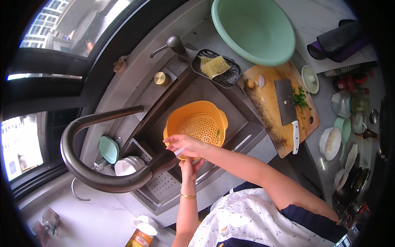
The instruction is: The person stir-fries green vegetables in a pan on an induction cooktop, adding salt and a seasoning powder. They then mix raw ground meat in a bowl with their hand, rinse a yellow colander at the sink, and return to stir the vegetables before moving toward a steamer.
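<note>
My right hand (185, 146) reaches in from the right, fingers loosely spread, over the near rim of an orange plastic colander (197, 119). The colander lies in the steel sink (240, 119) with a green scrap inside. My left hand (190, 166), with a gold bangle on its wrist, is just below the right one, near the colander's near edge; its fingertips are partly hidden, so its grip is unclear. Both hands are beside the spout of the gooseneck faucet (103, 182). A short whitish streak at the spout looks like running water.
A wooden cutting board (265, 102) holds a cleaver (285, 100) and chopped greens (301, 98). A green basin (256, 31) stands behind. Sponges (216, 66) lie on a black tray by the sink. Bowls (128, 165) are stacked left of the faucet; bottles and dishes line the right.
</note>
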{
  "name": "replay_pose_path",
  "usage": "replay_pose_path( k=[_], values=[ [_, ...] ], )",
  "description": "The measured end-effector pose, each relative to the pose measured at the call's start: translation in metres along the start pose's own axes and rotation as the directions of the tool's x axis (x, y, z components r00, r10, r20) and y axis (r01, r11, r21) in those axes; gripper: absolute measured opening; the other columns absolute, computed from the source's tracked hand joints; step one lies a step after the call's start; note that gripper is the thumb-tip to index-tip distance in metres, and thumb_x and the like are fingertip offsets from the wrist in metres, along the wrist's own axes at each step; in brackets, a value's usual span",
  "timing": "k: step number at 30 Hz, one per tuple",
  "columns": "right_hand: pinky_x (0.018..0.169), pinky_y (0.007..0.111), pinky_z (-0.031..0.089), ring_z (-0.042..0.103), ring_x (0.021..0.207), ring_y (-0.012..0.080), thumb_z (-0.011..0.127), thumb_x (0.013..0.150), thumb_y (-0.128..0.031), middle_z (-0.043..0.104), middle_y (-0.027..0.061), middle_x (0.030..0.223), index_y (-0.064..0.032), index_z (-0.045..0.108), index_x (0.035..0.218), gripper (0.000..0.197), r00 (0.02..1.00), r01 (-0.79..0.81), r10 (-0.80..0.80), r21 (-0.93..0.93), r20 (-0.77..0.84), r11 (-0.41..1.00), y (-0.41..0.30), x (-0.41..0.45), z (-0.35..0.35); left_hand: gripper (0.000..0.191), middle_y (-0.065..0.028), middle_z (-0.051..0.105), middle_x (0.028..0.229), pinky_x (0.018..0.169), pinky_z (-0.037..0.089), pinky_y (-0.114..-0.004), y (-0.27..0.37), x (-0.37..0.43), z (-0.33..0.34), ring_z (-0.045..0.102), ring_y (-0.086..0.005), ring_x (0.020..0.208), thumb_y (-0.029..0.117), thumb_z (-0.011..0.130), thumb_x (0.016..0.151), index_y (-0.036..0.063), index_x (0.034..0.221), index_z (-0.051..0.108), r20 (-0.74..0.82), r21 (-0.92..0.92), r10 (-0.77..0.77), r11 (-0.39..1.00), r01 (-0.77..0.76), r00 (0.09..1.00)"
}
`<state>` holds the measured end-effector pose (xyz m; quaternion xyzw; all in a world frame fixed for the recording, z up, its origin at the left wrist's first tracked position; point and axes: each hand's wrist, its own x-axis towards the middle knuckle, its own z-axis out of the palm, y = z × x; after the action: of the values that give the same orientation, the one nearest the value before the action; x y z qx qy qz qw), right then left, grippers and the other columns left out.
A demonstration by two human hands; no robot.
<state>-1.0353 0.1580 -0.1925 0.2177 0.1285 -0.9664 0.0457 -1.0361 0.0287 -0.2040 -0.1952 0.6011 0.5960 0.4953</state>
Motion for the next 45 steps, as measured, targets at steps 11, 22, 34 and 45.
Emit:
replay_pose_path(
  k=[11, 22, 34, 45],
  values=[
    [0.075, 0.026, 0.053, 0.064, 0.082, 0.0160, 0.053, 0.088, -0.007, 0.063, 0.0125, 0.102, 0.0005, 0.049, 0.125, 0.039, 0.993, 0.033, -0.015, -0.154, 0.115, 0.987, 0.005, -0.010, -0.020, 0.055, -0.0237, 0.043, 0.120, 0.062, 0.061, -0.041, 0.022, -0.065, -0.002, 0.067, -0.0361, 0.075, 0.000, 0.043, 0.087, 0.0120, 0.131, 0.012, -0.168, 0.163, 0.126, 0.982, -0.099, 0.978],
    [0.076, 0.044, 0.049, 0.062, 0.090, 0.0333, 0.061, 0.075, -0.012, 0.061, 0.0150, 0.102, -0.0005, 0.066, 0.093, 0.022, 0.961, 0.012, -0.199, -0.751, 0.191, -0.660, 0.011, -0.017, -0.095, 0.057, -0.0212, 0.044, 0.119, 0.066, 0.061, -0.043, 0.032, -0.080, -0.005, 0.066, -0.0356, 0.081, -0.003, 0.043, 0.084, 0.0120, 0.128, 0.011, -0.177, 0.132, 0.310, 0.948, -0.289, 0.934],
    [0.068, 0.036, 0.050, 0.063, 0.077, 0.0201, 0.057, 0.083, -0.006, 0.065, 0.0102, 0.079, -0.0044, 0.066, 0.089, 0.012, 0.942, 0.055, -0.282, -0.743, -0.183, 0.667, 0.031, -0.008, -0.059, 0.058, -0.0190, 0.044, 0.121, 0.067, 0.060, -0.043, 0.017, -0.066, 0.001, 0.064, -0.0331, 0.088, -0.003, 0.044, 0.083, 0.0119, 0.130, 0.013, -0.119, 0.150, 0.368, 0.925, -0.349, 0.922],
    [0.067, 0.034, 0.049, 0.064, 0.077, 0.0249, 0.051, 0.092, -0.019, 0.066, 0.0109, 0.085, -0.0067, 0.062, 0.095, 0.016, 0.821, 0.276, -0.563, -0.931, 0.101, 0.236, -0.037, -0.040, 0.027, 0.034, -0.0183, 0.058, 0.109, 0.066, 0.061, -0.042, 0.004, -0.025, -0.023, 0.067, -0.0318, 0.081, 0.005, 0.044, 0.092, 0.0005, 0.124, 0.035, -0.077, -0.026, 0.207, 0.978, -0.209, 0.975]
  ],
)
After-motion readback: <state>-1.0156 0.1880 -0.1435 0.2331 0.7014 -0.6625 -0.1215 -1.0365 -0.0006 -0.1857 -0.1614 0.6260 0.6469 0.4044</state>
